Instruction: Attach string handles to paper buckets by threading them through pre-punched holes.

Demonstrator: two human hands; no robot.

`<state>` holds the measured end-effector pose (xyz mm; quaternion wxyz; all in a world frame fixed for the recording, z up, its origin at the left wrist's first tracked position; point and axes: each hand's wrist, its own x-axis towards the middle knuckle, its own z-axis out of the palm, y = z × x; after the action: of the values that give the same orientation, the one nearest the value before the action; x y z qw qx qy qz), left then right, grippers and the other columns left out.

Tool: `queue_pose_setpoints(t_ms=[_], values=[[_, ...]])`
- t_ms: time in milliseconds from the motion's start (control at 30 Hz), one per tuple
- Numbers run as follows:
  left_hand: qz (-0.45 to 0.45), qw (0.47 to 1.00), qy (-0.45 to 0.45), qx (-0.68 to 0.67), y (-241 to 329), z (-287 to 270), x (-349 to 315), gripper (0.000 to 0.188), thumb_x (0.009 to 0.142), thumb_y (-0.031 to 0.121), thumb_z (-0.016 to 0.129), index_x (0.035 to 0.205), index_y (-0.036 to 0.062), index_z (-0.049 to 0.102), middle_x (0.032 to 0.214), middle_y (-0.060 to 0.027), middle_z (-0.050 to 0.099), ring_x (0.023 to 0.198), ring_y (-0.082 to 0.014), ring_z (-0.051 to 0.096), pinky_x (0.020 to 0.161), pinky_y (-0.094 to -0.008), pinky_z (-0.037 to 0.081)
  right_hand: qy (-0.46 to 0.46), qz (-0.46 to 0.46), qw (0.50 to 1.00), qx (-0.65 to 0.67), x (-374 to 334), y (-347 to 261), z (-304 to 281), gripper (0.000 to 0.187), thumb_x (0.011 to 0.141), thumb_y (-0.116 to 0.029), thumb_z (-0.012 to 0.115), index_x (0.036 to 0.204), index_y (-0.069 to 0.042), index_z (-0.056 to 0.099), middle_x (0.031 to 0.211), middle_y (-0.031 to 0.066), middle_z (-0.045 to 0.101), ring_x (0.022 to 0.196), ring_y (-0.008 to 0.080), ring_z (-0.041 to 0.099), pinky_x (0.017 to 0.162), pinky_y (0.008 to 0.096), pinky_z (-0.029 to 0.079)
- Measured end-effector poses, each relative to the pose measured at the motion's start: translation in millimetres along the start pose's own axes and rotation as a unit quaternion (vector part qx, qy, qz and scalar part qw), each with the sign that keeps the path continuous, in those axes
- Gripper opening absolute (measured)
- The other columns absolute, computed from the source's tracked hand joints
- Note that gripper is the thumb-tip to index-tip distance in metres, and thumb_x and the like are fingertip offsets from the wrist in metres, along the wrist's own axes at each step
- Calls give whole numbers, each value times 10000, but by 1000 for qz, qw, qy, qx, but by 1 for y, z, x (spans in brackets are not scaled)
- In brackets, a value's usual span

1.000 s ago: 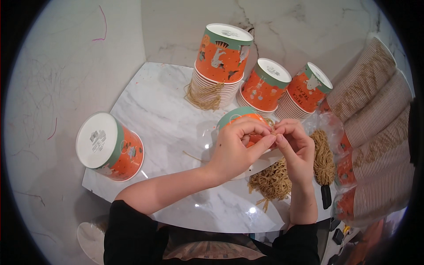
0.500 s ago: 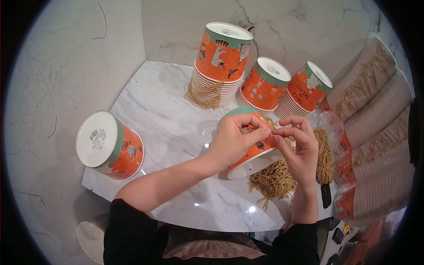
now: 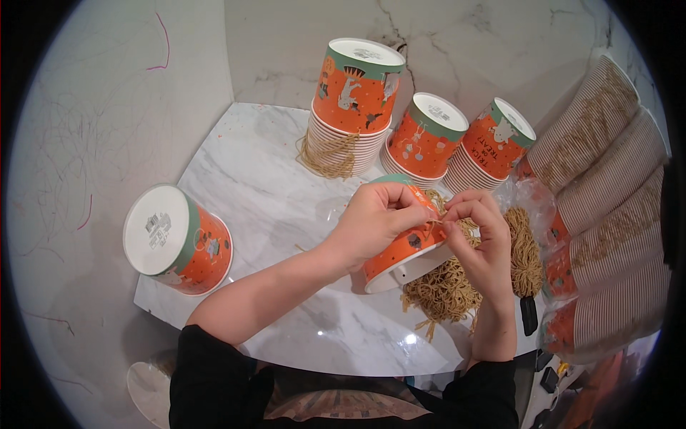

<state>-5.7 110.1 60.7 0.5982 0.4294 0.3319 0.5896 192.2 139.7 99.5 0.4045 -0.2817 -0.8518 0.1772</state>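
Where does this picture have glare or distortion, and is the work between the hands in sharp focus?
Head view: bright glare spots on the marble-patterned tabletop, near its front edge; head view: black fisheye border, with the cup stacks at right looking slanted beside it; head view: left hand and right hand readable, but fine detail between their fingertips too small to tell.

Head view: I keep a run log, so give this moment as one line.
left hand: pinching over tilted bucket; right hand: fingertips close by, hold unclear; yarn: heaped beside bucket; bucket stacks: upside down, behind
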Motion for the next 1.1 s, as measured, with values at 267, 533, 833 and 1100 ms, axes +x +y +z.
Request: queue_pose_setpoints(t_ms=[267, 533, 833, 1100], values=[[27, 992, -44, 114, 9, 3, -3, 123, 900, 61, 770, 968, -25, 714, 937, -65, 737, 839, -65, 674, 763, -217, 560, -16, 0, 1000, -10, 0, -6, -3, 93, 810, 20, 686, 889, -2, 643, 1021, 109, 637, 945, 220, 639, 845, 320, 500], [14, 955, -96, 280, 34, 2, -14, 120, 879, 52, 749, 958, -38, 734, 892, -31, 729, 809, -40, 642, 724, -206, 528, -53, -7, 998, -36, -2, -10, -10, 109, 789, -15, 702, 884, -35, 652, 991, 73, 642, 946, 244, 644, 1043, 438, 434], [57, 925, -112, 359, 43, 3, -23, 112, 837, 75, 708, 895, -19, 690, 842, -33, 694, 771, -60, 624, 666, -234, 492, -102, -32, 991, -80, -5, -18, -13, 142, 781, -62, 718, 901, -82, 645, 968, 31, 639, 998, 220, 653, 1183, 564, 299], [123, 878, -69, 457, 52, 10, -34, 150, 764, 114, 703, 806, -22, 655, 759, -135, 673, 695, -246, 666, 652, -341, 520, -100, -30, 992, -64, -7, -21, -9, 138, 793, -58, 711, 905, -77, 632, 964, 46, 629, 1008, 240, 652, 1170, 552, 332]])
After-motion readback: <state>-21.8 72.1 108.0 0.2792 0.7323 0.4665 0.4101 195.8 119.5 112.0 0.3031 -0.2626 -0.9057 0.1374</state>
